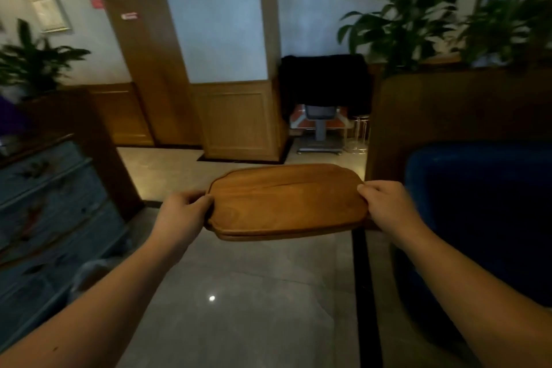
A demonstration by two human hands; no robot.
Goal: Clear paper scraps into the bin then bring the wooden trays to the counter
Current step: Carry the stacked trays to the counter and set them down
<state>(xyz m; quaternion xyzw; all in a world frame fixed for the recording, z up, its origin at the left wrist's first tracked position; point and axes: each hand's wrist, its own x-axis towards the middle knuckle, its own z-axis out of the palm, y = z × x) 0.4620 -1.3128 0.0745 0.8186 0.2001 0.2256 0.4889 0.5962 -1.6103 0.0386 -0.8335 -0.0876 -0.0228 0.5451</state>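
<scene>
The wooden trays point(286, 202) are held in the air over the floor point(254, 293), in front of the person, about level and with the long side across the view. At the near edge two thin layers show, so it looks like a stack of two trays, one lying on the other. The left hand point(182, 212) has its grip closed on the left end of the stack, with the thumb on top and the fingers under the edge. The right hand point(385, 203) has its grip closed on the right end in the same way.

The floor below is grey polished tile with a dark strip running along its right side. On the left stands a blue painted cabinet point(50, 203) close to the left forearm. On the right a dark blue seat point(484, 218) with a tall brown back point(454, 116) stands very near the right arm, so the passage between them is narrow. Ahead, past the trays, there is a wooden panelled pillar point(239, 119), and to its right a black chair point(324, 89) on a metal base. Green plants point(409, 18) stand above the seat back, and another plant point(33, 63) is at the far left.
</scene>
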